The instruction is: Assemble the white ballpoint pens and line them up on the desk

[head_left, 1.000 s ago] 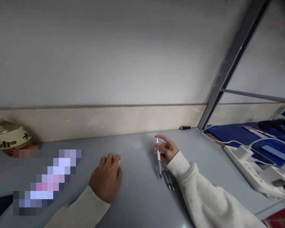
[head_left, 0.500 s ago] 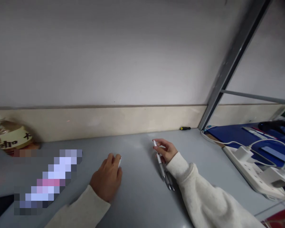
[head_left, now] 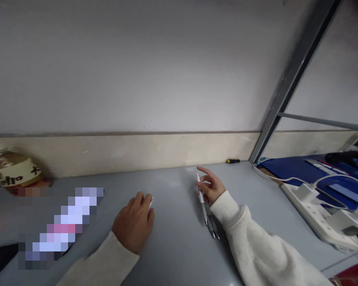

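Note:
My right hand [head_left: 211, 186] rests on the grey desk [head_left: 173, 238] and grips a bundle of silver and white pens [head_left: 205, 208], tips pointing back toward me; the index finger is raised off the bundle. My left hand [head_left: 134, 222] lies palm down on the desk to the left, fingers curled over a small white object [head_left: 150, 203] that peeks out at the fingertips; I cannot make out what it is. Both arms wear cream sleeves.
A white power strip [head_left: 319, 216] with plugged chargers and cables lies at right, blue items behind it. A slanted metal post [head_left: 286, 83] rises at the desk's back right. A small black-yellow tool [head_left: 232, 161] lies by the wall. A labelled jar [head_left: 12, 171] stands far left.
My right hand tilted the pens down toward the desk, then lifted its index finger again. My left hand has stayed put.

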{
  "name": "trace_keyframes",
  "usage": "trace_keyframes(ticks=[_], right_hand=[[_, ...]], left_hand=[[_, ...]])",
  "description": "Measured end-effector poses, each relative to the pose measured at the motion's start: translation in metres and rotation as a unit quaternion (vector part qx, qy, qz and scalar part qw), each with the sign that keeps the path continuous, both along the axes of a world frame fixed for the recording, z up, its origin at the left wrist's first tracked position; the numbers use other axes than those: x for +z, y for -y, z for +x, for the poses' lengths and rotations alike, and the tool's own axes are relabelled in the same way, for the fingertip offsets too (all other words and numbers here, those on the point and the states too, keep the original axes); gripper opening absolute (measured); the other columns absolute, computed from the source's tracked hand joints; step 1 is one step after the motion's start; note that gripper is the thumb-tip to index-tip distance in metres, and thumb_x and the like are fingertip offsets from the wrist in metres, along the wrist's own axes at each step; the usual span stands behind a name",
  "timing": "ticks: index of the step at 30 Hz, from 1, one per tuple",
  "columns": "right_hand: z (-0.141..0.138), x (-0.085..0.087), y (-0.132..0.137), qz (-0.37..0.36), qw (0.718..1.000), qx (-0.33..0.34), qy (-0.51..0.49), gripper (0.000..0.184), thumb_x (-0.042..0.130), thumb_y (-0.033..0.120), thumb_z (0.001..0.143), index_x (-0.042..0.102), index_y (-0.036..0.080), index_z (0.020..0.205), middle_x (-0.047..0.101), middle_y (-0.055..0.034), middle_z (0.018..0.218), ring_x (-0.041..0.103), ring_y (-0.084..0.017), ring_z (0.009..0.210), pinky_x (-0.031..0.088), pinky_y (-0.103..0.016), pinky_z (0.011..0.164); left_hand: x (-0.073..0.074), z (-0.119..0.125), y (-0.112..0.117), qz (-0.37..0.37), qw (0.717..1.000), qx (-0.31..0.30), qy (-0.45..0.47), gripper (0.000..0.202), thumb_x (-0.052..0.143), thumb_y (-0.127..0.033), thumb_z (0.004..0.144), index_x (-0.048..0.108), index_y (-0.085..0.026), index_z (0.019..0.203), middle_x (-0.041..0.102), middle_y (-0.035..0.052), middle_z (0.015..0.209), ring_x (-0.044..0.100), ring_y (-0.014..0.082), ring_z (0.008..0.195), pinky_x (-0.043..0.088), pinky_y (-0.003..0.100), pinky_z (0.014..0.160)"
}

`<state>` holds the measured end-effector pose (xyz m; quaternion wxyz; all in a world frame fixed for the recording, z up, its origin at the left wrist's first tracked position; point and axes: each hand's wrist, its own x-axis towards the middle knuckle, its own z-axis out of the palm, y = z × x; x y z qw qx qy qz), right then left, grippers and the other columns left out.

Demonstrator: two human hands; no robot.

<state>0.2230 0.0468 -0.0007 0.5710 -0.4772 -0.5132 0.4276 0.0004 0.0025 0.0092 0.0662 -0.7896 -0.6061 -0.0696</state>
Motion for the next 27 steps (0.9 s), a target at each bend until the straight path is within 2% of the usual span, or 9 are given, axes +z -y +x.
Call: trace_keyframes(ticks=[5, 9, 12, 15, 18, 21, 24, 27], right_hand=[[-0.0009, -0.0023, 0.0005, -0.029, 0.999, 0.001, 0.040, 0.045, 0.062, 0.036, 0.056, 0.055, 0.020, 0.097, 0.046, 0.0052, 0.067, 0.046, -0.007, 0.038, 0.028, -0.016, 0.024], [0.0001, -0.0021, 0.0017, -0.018, 0.985, 0.035, 0.169, 0.030, 0.065, 0.029, 0.056, 0.061, 0.018, 0.084, 0.051, 0.0046, 0.060, 0.041, -0.005, 0.039, 0.034, -0.019, 0.035], [-0.0007, -0.0003, 0.0035, 0.014, 0.960, 0.054, 0.274, 0.027, 0.068, 0.023, 0.055, 0.063, 0.019, 0.081, 0.053, 0.0049, 0.056, 0.041, -0.006, 0.042, 0.038, -0.021, 0.047], [-0.0021, 0.0017, 0.0053, 0.020, 0.928, 0.062, 0.366, 0.031, 0.070, 0.023, 0.057, 0.063, 0.019, 0.087, 0.057, 0.0036, 0.059, 0.045, -0.009, 0.048, 0.040, -0.024, 0.055], [-0.0020, 0.0030, 0.0066, 0.037, 0.887, 0.025, 0.460, 0.037, 0.072, 0.026, 0.058, 0.064, 0.020, 0.093, 0.059, 0.0004, 0.065, 0.052, -0.015, 0.064, 0.041, -0.029, 0.065], [-0.0001, 0.0035, 0.0069, 0.020, 0.849, -0.023, 0.527, 0.043, 0.073, 0.026, 0.057, 0.064, 0.020, 0.099, 0.059, -0.0044, 0.077, 0.052, -0.021, 0.078, 0.041, -0.033, 0.070], [0.0020, 0.0035, 0.0063, -0.007, 0.833, -0.047, 0.552, 0.043, 0.075, 0.025, 0.055, 0.066, 0.020, 0.097, 0.057, -0.0080, 0.088, 0.051, -0.025, 0.087, 0.041, -0.035, 0.075], [0.0030, 0.0033, 0.0050, -0.031, 0.836, -0.037, 0.546, 0.038, 0.074, 0.024, 0.057, 0.068, 0.019, 0.093, 0.056, -0.0079, 0.090, 0.052, -0.024, 0.089, 0.041, -0.035, 0.080]], left_hand=[[-0.0034, -0.0018, -0.0009, 0.036, 0.999, 0.000, -0.014, 0.018, 0.039, -0.014, 0.082, 0.055, -0.017, 0.090, 0.056, 0.0057, 0.084, 0.058, 0.0205, 0.081, 0.046, 0.031, 0.066], [-0.0079, -0.0043, -0.0023, 0.064, 0.997, -0.037, 0.017, 0.017, 0.038, -0.013, 0.081, 0.054, -0.018, 0.080, 0.058, 0.0049, 0.080, 0.058, 0.0199, 0.078, 0.045, 0.031, 0.066], [-0.0087, -0.0046, -0.0030, 0.072, 0.994, -0.076, 0.037, 0.016, 0.039, -0.012, 0.079, 0.052, -0.019, 0.074, 0.058, 0.0042, 0.075, 0.056, 0.0202, 0.075, 0.045, 0.032, 0.066], [-0.0066, -0.0033, -0.0029, 0.072, 0.993, -0.087, 0.034, 0.016, 0.039, -0.011, 0.079, 0.051, -0.019, 0.071, 0.057, 0.0040, 0.073, 0.054, 0.0201, 0.073, 0.045, 0.033, 0.066], [-0.0039, -0.0022, -0.0028, 0.062, 0.995, -0.081, 0.021, 0.016, 0.039, -0.011, 0.080, 0.051, -0.018, 0.071, 0.058, 0.0049, 0.075, 0.054, 0.0205, 0.074, 0.045, 0.033, 0.066], [-0.0033, -0.0025, -0.0030, 0.060, 0.995, -0.074, 0.009, 0.016, 0.040, -0.011, 0.080, 0.052, -0.018, 0.071, 0.058, 0.0052, 0.075, 0.054, 0.0205, 0.074, 0.045, 0.033, 0.066], [-0.0049, -0.0035, -0.0032, 0.064, 0.995, -0.069, 0.011, 0.016, 0.040, -0.011, 0.080, 0.052, -0.018, 0.072, 0.058, 0.0050, 0.076, 0.055, 0.0205, 0.075, 0.045, 0.033, 0.067], [-0.0057, -0.0036, -0.0027, 0.041, 0.996, -0.071, 0.033, 0.016, 0.039, -0.010, 0.080, 0.053, -0.018, 0.078, 0.060, 0.0053, 0.081, 0.055, 0.0206, 0.080, 0.045, 0.034, 0.070]])
